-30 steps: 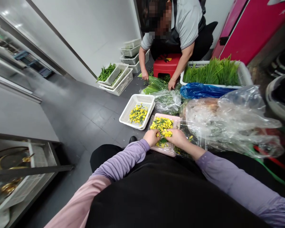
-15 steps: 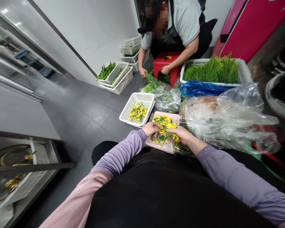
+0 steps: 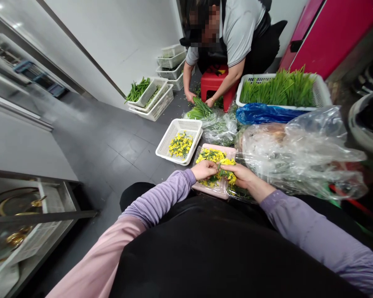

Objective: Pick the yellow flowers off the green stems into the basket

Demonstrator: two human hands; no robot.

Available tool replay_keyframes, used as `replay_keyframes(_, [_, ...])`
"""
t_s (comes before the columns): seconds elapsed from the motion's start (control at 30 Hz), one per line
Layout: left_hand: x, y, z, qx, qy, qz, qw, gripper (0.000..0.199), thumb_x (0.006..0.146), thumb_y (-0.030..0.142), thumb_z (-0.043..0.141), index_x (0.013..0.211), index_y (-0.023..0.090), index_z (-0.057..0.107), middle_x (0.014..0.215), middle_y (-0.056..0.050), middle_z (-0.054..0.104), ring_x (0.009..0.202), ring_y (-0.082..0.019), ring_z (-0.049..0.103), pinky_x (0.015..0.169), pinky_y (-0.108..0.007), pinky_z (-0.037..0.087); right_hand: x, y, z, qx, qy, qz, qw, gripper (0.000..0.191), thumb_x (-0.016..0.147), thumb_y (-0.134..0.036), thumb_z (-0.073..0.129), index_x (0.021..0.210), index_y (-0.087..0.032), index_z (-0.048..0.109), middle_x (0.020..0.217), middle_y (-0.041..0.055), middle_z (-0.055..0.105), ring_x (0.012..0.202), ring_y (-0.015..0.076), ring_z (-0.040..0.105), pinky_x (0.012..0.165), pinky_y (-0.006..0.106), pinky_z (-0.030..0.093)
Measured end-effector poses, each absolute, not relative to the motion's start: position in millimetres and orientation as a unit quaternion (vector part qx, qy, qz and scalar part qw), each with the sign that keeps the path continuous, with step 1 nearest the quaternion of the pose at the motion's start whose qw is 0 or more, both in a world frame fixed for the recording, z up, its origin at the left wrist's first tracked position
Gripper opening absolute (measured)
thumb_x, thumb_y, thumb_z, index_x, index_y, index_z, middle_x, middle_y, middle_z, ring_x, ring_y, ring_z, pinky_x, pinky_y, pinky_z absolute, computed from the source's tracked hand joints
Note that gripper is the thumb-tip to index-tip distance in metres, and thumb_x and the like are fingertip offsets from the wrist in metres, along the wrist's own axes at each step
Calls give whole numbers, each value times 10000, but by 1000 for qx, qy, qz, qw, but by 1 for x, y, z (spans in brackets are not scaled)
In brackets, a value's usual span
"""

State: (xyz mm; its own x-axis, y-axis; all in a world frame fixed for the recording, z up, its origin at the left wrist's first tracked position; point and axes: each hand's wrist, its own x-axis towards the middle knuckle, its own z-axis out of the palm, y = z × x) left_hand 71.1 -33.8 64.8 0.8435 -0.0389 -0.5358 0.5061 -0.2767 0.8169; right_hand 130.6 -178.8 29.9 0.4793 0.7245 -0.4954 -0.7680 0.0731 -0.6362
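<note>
My right hand [image 3: 243, 175] is closed around a bunch of yellow flowers [image 3: 229, 169] with green stems. Against the near side of this bunch, my left hand [image 3: 205, 170] pinches at the flowers; its fingertips are partly hidden among them. Both hands are over a pale pink tray [image 3: 207, 191] in clear plastic. More yellow flowers [image 3: 211, 155] lie in that tray. Left of it stands a white perforated basket [image 3: 163, 151], where a small heap of yellow flowers [image 3: 180, 145] rests on the bottom.
Opposite me, a co-worker [image 3: 242, 37] bends over green stalks [image 3: 199, 108] near a red stool [image 3: 211, 85]. Clear plastic bags [image 3: 298, 157] and a basket of green shoots [image 3: 325, 97] are on the right. Stacked baskets [image 3: 157, 108] stand by the wall; a metal shelf [image 3: 71, 203] is at left.
My left hand has moved right, up against the bunch in my right hand. The co-worker's one hand has come down from the stool to the green stalks.
</note>
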Motion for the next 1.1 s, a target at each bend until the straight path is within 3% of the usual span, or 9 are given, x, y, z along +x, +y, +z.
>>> replay_keyframes(0.13, [86, -30, 60, 726, 173, -247, 618, 95, 709, 191, 457, 673, 127, 517, 429, 46, 416, 318, -46, 346, 332, -171, 267, 133, -178, 40, -441, -8, 442, 781, 292, 560, -170, 700, 843, -143, 631, 801, 45, 680, 700, 174, 623, 648, 279, 482])
replay_keyframes(0.2, [90, -25, 51, 745, 190, -251, 588, 160, 730, 239, 444, 648, 128, 524, 442, 33, 432, 327, -53, 360, 343, -182, 290, 136, -178, 44, -454, -9, 402, 795, 292, 551, -161, 704, 832, -139, 628, 795, 44, 678, 706, 177, 621, 637, 274, 482])
replay_keyframes(0.3, [87, -15, 31, 848, 185, -287, 406, 296, 727, 373, 491, 563, 132, 548, 451, 2, 468, 413, -87, 454, 441, -207, 382, 143, -183, 49, -457, 38, 381, 803, 239, 583, -187, 676, 810, -146, 614, 705, 30, 663, 583, 151, 598, 503, 244, 460])
replay_keyframes(0.4, [78, -3, 7, 922, 177, -286, 189, 265, 691, 389, 553, 626, 138, 608, 576, -35, 561, 618, -130, 550, 612, -214, 430, 151, -190, 51, -447, 97, 383, 802, 150, 605, -195, 642, 740, -148, 595, 590, 2, 620, 444, 102, 524, 390, 207, 399])
replay_keyframes(0.53, [72, 0, -19, 954, 91, -266, 104, 255, 726, 255, 521, 962, 210, 605, 919, -61, 597, 833, -165, 563, 732, -247, 429, 156, -197, 48, -432, 101, 394, 805, 143, 580, -164, 635, 713, -144, 588, 619, -2, 621, 432, 80, 500, 361, 183, 372])
replay_keyframes(0.67, [72, -3, -30, 956, 0, -291, 26, 288, 772, 222, 453, 1028, 220, 584, 1058, -105, 525, 869, -206, 561, 733, -306, 437, 155, -199, 44, -437, 109, 388, 804, 187, 569, -130, 635, 752, -150, 604, 620, -10, 619, 486, 85, 529, 381, 169, 382])
replay_keyframes(0.87, [66, -6, -27, 963, 8, -271, 7, 272, 787, 193, 429, 1015, 173, 576, 1046, -114, 509, 863, -191, 563, 748, -299, 434, 152, -200, 38, -477, 131, 395, 774, 161, 567, -201, 678, 696, -148, 596, 573, -7, 615, 421, 86, 503, 376, 193, 379])
replay_keyframes(0.97, [63, -9, -8, 973, 40, -225, 38, 222, 783, 227, 448, 934, 149, 592, 956, -97, 547, 817, -169, 567, 735, -271, 433, 148, -198, 26, -554, 101, 362, 743, 223, 515, -205, 712, 709, -141, 623, 634, 16, 650, 522, 137, 573, 511, 255, 460])
replay_keyframes(1.1, [59, -19, 31, 987, 26, -128, 97, 196, 804, 233, 415, 860, 151, 584, 843, -65, 577, 797, -145, 555, 732, -241, 424, 135, -188, 13, -679, 15, 339, 651, 286, 463, -198, 733, 732, -136, 661, 726, 38, 677, 679, 198, 615, 656, 301, 467])
